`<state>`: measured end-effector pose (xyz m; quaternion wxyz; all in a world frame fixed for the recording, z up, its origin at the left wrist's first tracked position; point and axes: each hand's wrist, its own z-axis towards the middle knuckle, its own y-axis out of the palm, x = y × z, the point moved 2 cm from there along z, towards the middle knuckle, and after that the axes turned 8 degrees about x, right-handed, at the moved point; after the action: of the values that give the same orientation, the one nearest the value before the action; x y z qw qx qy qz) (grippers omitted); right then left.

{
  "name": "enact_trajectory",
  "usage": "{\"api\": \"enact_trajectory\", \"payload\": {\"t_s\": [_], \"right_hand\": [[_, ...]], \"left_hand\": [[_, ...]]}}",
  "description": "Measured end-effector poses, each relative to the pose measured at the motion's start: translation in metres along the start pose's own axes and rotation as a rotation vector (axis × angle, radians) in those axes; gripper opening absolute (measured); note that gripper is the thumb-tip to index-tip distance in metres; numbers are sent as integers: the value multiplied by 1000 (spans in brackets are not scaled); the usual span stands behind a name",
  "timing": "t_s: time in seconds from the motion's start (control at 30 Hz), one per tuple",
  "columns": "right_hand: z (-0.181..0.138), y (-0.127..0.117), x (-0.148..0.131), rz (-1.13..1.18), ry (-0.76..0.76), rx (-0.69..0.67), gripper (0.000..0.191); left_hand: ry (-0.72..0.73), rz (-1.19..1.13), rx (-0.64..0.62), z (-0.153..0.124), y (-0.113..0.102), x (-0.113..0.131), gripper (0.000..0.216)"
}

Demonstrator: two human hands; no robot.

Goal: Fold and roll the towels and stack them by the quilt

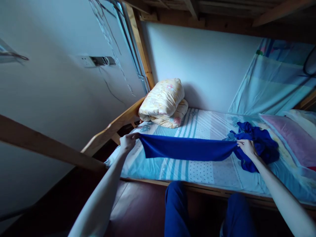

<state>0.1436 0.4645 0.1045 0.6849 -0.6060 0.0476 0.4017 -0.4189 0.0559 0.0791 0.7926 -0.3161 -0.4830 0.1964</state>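
A dark blue garment (187, 148) is stretched flat across a bed with a striped light-blue sheet (197, 171). My left hand (127, 141) pinches its left end near the wooden bed rail. My right hand (247, 147) grips the cloth where it bunches into a crumpled blue heap (259, 141) on the right. Both hands are closed on the fabric, which is pulled taut between them.
A folded yellow quilt (163, 103) lies at the bed's far left corner. A pink pillow (293, 138) sits at the right. A wooden rail (111, 128) slants on the left. A wall socket with a plug (97, 61) hangs on the left wall. My blue-trousered knees (177, 210) are below the bed edge.
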Motion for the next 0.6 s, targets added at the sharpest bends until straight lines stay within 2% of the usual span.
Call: {"api": "enact_trajectory", "payload": {"t_s": [0.13,0.23,0.43,0.6], "right_hand": [[2,17,1,6,-68,167,27],[-12,36,10,25,-123,213,29],[-52,93,38,18,-100,60,31],[-92,138,49,-189,-66,-127,32]], "left_hand": [[194,-185,164,8,10,-9,31],[260,-251,175,-1,22,-24,30],[183,-251,8,-45,66,-84,33],[99,-93,-227,-92,109,-134,27]]}}
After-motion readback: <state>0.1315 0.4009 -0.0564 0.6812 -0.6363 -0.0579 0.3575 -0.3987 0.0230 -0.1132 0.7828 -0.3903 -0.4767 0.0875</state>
